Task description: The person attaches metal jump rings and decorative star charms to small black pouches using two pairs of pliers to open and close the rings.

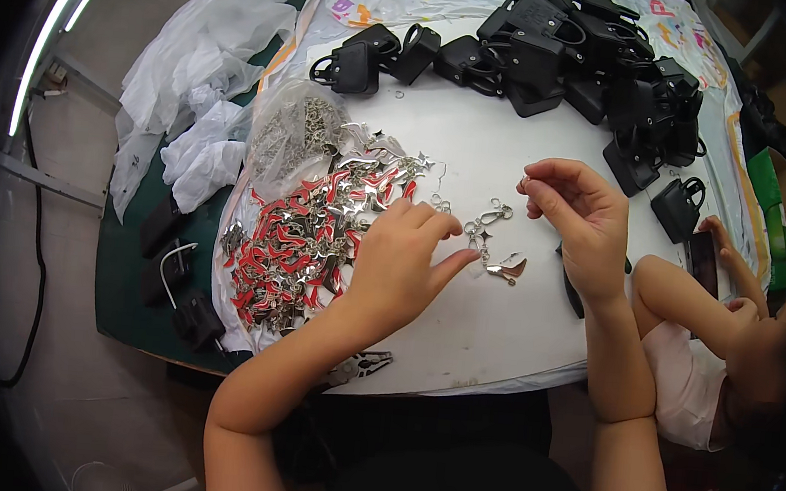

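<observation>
My right hand is raised above the white work surface, with thumb and forefinger pinched together. A tiny shiny bit shows at the fingertips, too small to name. Over the right edge of the charm pile, my left hand has its thumb and fingers apart. Between the hands lies a silver keychain with a clasp, rings and a small dark star. A silver high-heel shoe charm lies just below it. Many red and silver shoe charms are heaped left of my left hand, which partly covers them.
Black miniature handbags are piled at the back right. A clear plastic bag of metal hardware stands behind the charms. Pliers lie at the near edge. White plastic bags cover the left. Another person sits at the right holding a phone.
</observation>
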The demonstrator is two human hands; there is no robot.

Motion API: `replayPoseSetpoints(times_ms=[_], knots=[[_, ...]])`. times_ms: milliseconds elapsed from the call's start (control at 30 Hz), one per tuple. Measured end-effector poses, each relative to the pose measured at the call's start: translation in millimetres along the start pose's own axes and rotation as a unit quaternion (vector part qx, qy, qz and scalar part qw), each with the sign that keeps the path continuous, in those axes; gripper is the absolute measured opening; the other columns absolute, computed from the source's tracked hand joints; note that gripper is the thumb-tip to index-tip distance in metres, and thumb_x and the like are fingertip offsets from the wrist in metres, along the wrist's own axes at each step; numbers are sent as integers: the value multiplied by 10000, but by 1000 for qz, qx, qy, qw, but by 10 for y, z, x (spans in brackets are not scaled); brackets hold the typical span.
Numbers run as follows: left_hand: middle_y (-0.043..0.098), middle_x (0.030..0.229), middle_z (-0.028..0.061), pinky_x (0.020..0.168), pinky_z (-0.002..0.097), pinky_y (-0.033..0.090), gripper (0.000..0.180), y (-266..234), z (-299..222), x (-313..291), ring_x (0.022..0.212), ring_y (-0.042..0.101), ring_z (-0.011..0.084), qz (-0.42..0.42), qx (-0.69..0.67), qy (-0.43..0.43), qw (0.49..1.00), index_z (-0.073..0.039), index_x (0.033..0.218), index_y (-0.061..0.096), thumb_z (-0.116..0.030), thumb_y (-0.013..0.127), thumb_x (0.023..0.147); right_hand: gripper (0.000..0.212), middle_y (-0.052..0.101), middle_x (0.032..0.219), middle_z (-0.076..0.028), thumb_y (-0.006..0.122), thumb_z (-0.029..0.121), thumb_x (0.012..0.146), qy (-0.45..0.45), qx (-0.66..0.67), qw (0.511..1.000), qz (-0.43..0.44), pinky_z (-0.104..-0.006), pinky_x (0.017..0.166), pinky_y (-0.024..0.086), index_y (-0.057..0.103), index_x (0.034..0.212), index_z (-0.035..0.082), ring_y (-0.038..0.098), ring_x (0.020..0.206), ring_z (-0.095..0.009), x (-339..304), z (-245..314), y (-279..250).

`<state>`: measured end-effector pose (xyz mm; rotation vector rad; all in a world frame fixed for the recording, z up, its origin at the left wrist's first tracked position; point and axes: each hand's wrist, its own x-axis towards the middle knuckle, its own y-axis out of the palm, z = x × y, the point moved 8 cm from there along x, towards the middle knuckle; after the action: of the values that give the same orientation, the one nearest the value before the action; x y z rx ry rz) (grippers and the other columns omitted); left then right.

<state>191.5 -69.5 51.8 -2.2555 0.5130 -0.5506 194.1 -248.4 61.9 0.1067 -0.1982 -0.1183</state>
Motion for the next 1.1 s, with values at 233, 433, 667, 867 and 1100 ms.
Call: replayPoseSetpoints(times_ms=[233, 433, 667, 867, 1100], knots=[[620, 919, 73, 831, 403, 459, 218, 401, 175, 233, 941, 541, 287, 73, 123, -24, 990, -78, 876, 693, -260, 783, 797, 121, 702, 876, -39, 676, 74, 916, 55, -31, 998, 26, -228, 696, 522, 707, 1002, -5, 626, 768, -81, -57, -297, 5], [622, 915, 68, 851, 392, 448, 149, 320, 297, 162, 932, 540, 274, 122, 36, -36, 991, -71, 853, 685, -176, 775, 798, 119, 701, 874, -36, 687, 81, 906, 65, -18, 996, 56, -221, 644, 516, 713, 987, -2, 621, 769, -76, -94, -352, 80], [635, 951, 72, 852, 382, 458, 197, 205, 189, 177, 970, 551, 267, 160, 29, -48, 986, -76, 892, 683, -119, 803, 741, 113, 704, 868, -38, 684, 76, 907, 57, -24, 997, 54, -222, 638, 514, 715, 983, -2, 621, 767, -77, -81, -326, 62], [608, 990, 42, 871, 374, 451, 230, 429, -76, 172, 953, 537, 245, 170, 26, 93, 981, -82, 887, 682, -154, 818, 717, 112, 707, 865, -39, 685, 76, 902, 46, -23, 998, 42, -220, 645, 512, 716, 973, -5, 623, 769, -80, -41, -334, 15], [610, 961, 48, 846, 377, 443, 202, 602, -118, 71, 949, 541, 250, 201, 85, 149, 964, -68, 873, 660, -156, 793, 749, 110, 707, 860, -35, 689, 84, 901, 42, -35, 997, 47, -224, 654, 504, 716, 966, -1, 620, 772, -78, -46, -333, 23]])
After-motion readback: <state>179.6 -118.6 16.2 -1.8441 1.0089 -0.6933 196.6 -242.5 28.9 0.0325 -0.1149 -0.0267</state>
